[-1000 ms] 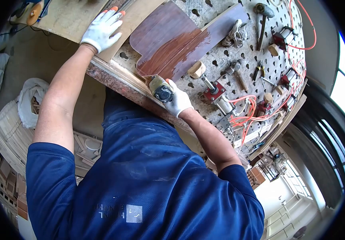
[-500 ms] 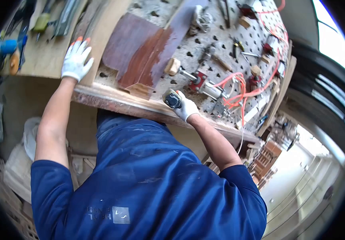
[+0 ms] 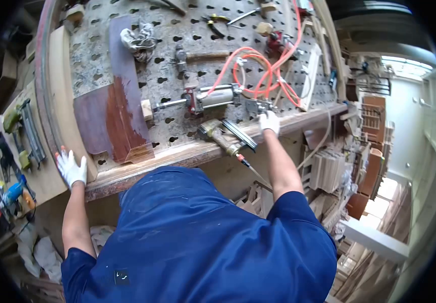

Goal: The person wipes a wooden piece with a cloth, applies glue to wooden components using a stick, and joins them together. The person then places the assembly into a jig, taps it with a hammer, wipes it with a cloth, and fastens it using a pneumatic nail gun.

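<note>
My left hand (image 3: 71,169), in a white glove with orange fingertips, lies with fingers spread on the wooden boards at the bench's left edge. My right hand (image 3: 269,122), also gloved, has its fingers closed at a small metal air valve (image 3: 260,105) with hoses; the fingertips are partly hidden. Left of it, a nail gun (image 3: 223,137) rests on the bench's front edge, its air hose hanging down. A pneumatic clamp cylinder (image 3: 218,97) points its rod at a wood block (image 3: 147,110). That block sits at the right edge of a reddish-brown wooden panel (image 3: 122,121).
On the perforated metal bench lie a hammer (image 3: 205,55), a crumpled rag (image 3: 139,41), pliers (image 3: 214,24) and orange air hoses (image 3: 248,65). A side board at left holds several tools, including a blue one (image 3: 13,193). Wooden pieces (image 3: 329,169) stand stacked at right.
The nail gun has left my right hand and now lies on the bench edge. My right hand has moved right to the valve. The view has turned and shifted right.
</note>
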Available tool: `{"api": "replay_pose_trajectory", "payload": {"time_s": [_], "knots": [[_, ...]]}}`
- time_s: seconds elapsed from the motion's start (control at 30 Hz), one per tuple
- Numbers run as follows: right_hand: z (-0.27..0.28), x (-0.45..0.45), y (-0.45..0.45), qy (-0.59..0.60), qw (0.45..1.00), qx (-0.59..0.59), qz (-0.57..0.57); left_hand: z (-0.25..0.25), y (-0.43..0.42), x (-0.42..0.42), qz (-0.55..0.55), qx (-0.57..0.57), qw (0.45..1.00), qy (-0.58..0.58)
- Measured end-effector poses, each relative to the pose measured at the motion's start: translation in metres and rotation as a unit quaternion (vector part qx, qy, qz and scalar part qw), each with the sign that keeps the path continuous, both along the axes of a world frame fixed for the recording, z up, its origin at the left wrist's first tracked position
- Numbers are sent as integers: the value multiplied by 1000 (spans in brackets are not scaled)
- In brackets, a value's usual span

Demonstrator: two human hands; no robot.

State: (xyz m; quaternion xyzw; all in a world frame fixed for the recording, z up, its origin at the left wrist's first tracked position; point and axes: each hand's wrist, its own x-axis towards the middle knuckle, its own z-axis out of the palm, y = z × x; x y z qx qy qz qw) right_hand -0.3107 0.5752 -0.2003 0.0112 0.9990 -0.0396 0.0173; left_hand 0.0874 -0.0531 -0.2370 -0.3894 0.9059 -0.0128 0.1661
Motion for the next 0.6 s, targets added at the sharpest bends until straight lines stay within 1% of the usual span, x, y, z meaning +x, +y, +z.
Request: {"api": "replay_pose_trajectory", "payload": {"time_s": [0.03, 0.07, 0.1, 0.13, 0.2, 0.23, 0.27, 0.3, 0.33, 0.37, 0.4, 0.43, 0.47, 0.5, 0.53, 0.6], "knots": [[-1, -25, 25, 9, 997, -50, -64, 11, 9, -13, 23, -1, 999, -39], [-16, -52, 60, -6, 995, -2, -97, 9, 11, -19, 44, -3, 996, -76], [-27, -74, 80, -37, 989, -16, -145, 10, 13, -27, 65, 2, 993, -94], [-45, -93, 95, -41, 978, -28, -201, 7, 13, -30, 75, 10, 994, -84], [-93, -115, 109, -30, 962, -168, -214, 5, 12, -44, 115, 38, 990, -70], [-107, -116, 96, -39, 943, -220, -245, -7, 9, -43, 106, 49, 993, -25], [-114, -112, 83, -48, 922, -266, -279, -3, 12, -52, 95, 64, 993, 14], [-112, -110, 77, -57, 900, -302, -311, -1, 12, -64, 72, 68, 995, 5], [-101, -103, 67, -57, 906, -287, -304, -7, 9, -73, 59, 79, 995, 21], [-118, -111, 95, -61, 943, -225, -237, -4, 10, -90, 63, 111, 990, 67], [-138, -120, 130, -64, 971, -158, -165, -14, 4, -104, 53, 112, 989, 84], [-110, -114, 119, -18, 980, -139, -140, -16, -1, -124, 47, 136, 985, 93], [-70, -111, 92, 28, 986, -121, -111, -23, -9, -145, 50, 153, 980, 114], [-35, -106, 46, 85, 967, -232, -66, -23, -15, -169, 39, 158, 977, 136], [-3, -95, -7, 136, 930, -340, -23, -25, -21, -193, 40, 172, 974, 142], [46, -71, -130, 42, 884, -464, 30, -33, -30, -236, 38, 184, 964, 187]]}}
